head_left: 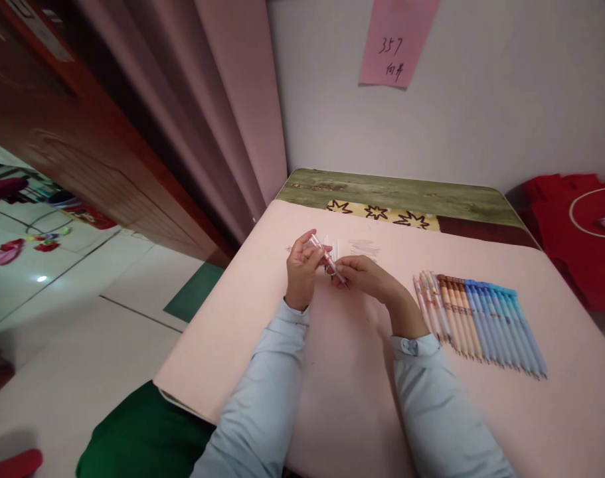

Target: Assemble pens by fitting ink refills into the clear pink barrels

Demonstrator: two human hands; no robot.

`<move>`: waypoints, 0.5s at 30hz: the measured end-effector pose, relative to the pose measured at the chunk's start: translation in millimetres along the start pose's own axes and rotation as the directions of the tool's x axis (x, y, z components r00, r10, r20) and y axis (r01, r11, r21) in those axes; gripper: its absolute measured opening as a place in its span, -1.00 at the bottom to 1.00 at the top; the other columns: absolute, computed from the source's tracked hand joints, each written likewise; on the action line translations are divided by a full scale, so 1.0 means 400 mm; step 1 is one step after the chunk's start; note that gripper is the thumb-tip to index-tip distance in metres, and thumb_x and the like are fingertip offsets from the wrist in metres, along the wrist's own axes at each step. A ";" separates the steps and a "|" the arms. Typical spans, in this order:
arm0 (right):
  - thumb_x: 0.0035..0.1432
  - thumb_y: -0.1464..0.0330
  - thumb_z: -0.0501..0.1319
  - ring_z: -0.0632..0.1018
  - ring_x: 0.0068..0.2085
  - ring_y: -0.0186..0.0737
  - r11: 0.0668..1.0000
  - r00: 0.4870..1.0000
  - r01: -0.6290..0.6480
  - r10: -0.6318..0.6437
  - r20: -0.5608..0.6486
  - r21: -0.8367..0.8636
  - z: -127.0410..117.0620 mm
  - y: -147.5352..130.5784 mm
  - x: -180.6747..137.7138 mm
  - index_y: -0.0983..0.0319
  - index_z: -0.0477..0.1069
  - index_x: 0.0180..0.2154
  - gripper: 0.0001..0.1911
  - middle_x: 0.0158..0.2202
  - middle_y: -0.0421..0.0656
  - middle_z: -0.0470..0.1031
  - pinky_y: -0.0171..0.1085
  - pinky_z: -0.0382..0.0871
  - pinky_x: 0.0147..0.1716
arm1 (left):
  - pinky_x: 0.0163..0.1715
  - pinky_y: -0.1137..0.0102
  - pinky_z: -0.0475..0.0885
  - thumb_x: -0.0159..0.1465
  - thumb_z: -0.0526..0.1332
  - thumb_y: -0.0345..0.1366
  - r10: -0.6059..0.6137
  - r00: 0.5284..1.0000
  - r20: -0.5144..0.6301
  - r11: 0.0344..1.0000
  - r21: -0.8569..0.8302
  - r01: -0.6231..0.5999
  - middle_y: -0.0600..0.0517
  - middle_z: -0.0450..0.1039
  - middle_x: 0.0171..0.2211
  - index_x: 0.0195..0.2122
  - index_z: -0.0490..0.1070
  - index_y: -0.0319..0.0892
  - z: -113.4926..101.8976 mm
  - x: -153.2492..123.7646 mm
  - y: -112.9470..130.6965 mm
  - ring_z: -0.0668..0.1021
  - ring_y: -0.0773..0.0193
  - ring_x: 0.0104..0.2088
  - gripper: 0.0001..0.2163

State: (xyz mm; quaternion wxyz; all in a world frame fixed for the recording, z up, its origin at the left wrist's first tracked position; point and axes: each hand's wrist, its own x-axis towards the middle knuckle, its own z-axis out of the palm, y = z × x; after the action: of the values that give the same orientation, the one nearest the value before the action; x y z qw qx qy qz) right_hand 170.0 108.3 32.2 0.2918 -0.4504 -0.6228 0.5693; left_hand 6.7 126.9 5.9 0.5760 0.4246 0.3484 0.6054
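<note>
My left hand (303,269) is closed round the upper part of a slim pale pink-and-white pen (323,251). With thumb and fingers, my right hand (364,274) pinches the same pen near its lower end. It slants down to the right between the two hands, above the table. Just behind my fingers lie some thin white pieces (336,247), partly hidden. Past my right hand is a patch of thin pale pinkish-grey pieces (364,249), too small to make out. Right of my right forearm, several pens (481,325) lie side by side, coloured white-pink, brown-beige, blue and turquoise, with tips toward me.
A pale pink cover (242,318) lies over the table, whose green wood-patterned far edge (396,188) meets the wall. A pink paper note (398,43) hangs there. Red fabric (566,245) is at the right. A curtain (232,99) and wooden door (107,153) stand left.
</note>
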 end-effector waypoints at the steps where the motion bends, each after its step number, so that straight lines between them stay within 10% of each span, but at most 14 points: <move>1: 0.21 0.23 0.12 0.43 -0.43 -0.31 1.000 1.000 -0.004 0.004 -0.002 0.001 0.000 0.004 0.001 0.27 0.46 -0.36 -0.74 -0.45 -0.16 0.50 -0.31 0.29 -0.37 | -0.39 0.36 0.47 0.17 0.37 -0.19 -0.003 1.000 -0.004 1.000 -0.004 0.003 -0.04 0.59 -0.27 0.17 0.28 -0.18 0.000 0.000 -0.002 0.55 0.32 -0.46 -0.44; 15: 0.18 0.22 0.13 0.45 -0.43 -0.30 1.000 1.000 -0.002 0.002 -0.001 0.008 0.001 -0.008 -0.002 0.26 0.45 -0.40 -0.74 -0.45 -0.15 0.51 -0.30 0.29 -0.36 | -0.47 0.37 0.46 0.14 0.38 -0.21 0.015 0.999 -0.048 1.000 -0.016 -0.016 0.02 0.56 -0.36 0.06 0.24 -0.14 0.017 -0.007 0.016 0.55 0.31 -0.51 -0.50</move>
State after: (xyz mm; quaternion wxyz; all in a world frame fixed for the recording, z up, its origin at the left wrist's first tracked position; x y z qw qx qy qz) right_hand 169.3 107.7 35.5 0.2932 -0.4504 -0.6199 0.5717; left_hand 10.1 122.8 14.1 0.5663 0.4079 0.3538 0.6227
